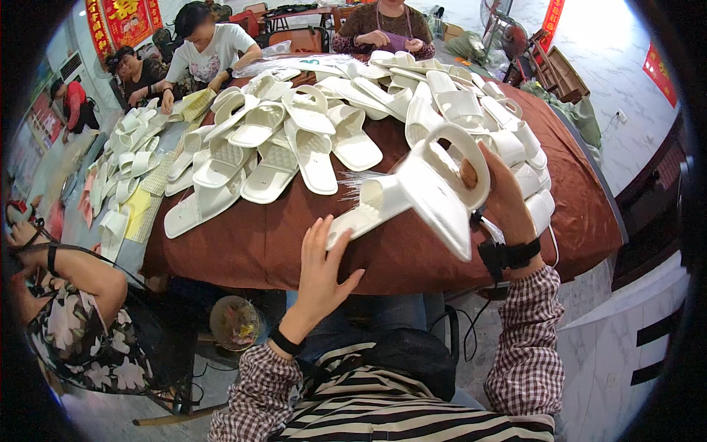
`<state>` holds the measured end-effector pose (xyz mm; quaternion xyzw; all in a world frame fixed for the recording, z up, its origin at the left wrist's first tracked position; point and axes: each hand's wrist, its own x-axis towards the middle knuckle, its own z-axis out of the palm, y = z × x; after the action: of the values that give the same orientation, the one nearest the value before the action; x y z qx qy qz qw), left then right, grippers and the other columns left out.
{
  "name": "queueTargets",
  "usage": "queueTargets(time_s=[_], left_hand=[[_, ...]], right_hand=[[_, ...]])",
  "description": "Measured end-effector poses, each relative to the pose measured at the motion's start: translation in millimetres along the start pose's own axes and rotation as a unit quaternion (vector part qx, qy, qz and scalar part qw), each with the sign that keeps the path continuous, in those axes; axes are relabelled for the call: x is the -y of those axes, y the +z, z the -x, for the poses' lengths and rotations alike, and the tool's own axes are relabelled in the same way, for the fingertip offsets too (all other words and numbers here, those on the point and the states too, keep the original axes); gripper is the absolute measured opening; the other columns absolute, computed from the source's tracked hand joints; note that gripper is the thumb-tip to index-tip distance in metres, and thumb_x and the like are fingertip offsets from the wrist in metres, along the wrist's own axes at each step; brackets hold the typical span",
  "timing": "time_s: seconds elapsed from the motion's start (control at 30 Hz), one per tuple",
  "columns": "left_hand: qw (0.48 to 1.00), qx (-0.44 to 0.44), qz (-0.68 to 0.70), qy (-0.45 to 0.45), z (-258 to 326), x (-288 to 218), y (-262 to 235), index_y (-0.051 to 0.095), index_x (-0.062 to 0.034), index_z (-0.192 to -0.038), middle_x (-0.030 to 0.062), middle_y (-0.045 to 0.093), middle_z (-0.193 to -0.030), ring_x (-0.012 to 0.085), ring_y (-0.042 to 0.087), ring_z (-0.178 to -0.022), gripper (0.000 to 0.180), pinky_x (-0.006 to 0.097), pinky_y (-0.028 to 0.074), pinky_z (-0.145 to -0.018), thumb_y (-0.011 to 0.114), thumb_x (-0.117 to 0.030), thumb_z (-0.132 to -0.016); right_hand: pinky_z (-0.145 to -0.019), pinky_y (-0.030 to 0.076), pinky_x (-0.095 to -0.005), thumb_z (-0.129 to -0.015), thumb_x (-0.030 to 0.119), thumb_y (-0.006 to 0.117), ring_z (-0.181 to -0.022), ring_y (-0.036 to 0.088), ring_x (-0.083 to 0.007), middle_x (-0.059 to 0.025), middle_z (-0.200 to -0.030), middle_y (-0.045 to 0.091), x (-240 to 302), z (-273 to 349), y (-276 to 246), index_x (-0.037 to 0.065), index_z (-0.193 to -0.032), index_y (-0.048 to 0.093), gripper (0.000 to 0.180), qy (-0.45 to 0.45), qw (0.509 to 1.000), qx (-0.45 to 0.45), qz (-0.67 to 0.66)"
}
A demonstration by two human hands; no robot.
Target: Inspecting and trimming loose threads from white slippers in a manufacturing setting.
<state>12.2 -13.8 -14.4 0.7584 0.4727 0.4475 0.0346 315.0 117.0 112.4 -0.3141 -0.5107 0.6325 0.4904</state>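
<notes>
A head-worn fisheye looks down and forward from above the wearer's striped clothing (412, 412) at the lower edge; left hand (322, 274) and right hand (502, 193) show close mid-frame, the worktop (582, 214) beyond, a wall (620, 77) leaning at upper right.

Slippers (440, 202): white, foam-like plastic, smooth and low-sheen along the soles, with quilted relief on some footbeds. Cover (250, 247) of the counter: brown cloth, matt, softly creased. Strands (357, 183): fine, pale, apparently plastic. Film (294, 65): clear plastic, glossy, crumpled. Sleeves (526, 346): checked woven cloth, matt, gathered. Striped garment (383, 416): soft cloth, matt. Wall (622, 55): polished, marble-veined panels. Drawer-like frame (563, 74): brown wood, dull. Bin (234, 324): translucent plastic.
</notes>
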Motion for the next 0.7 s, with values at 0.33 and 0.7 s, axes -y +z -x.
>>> queueTargets(time_s=[0.33,0.7], left_hand=[[0.985,0.039,-0.166,0.025,-6.6,-9.9,7.0,0.059,-0.0136,-0.132,0.0125,0.054,-0.117,0.0285,0.053,-0.099,0.061,0.041,0.046,-0.084,0.070,-0.006,-0.073],[0.961,0.122,-0.245,0.031,-21.0,-54.5,44.1,0.060,0.0069,-0.112,0.0102,0.051,-0.088,0.0220,0.062,-0.073,0.054,0.032,0.050,-0.067,0.074,-0.015,-0.064]], right_hand=[[-0.055,0.034,-0.0260,-0.106,0.040,0.039,-0.056,0.039,-0.0110,-0.0008,-0.066,0.046,-7.8,3.2,-17.7,0.007,-0.076,0.053,0.047,-0.067,0.995,0.052,0.045],[-0.049,0.031,-0.0209,-0.096,0.030,0.064,-0.057,0.041,-0.0005,0.0090,-0.066,0.050,-48.0,5.6,-21.6,0.008,-0.073,0.060,0.032,0.009,0.959,-0.061,0.277]])
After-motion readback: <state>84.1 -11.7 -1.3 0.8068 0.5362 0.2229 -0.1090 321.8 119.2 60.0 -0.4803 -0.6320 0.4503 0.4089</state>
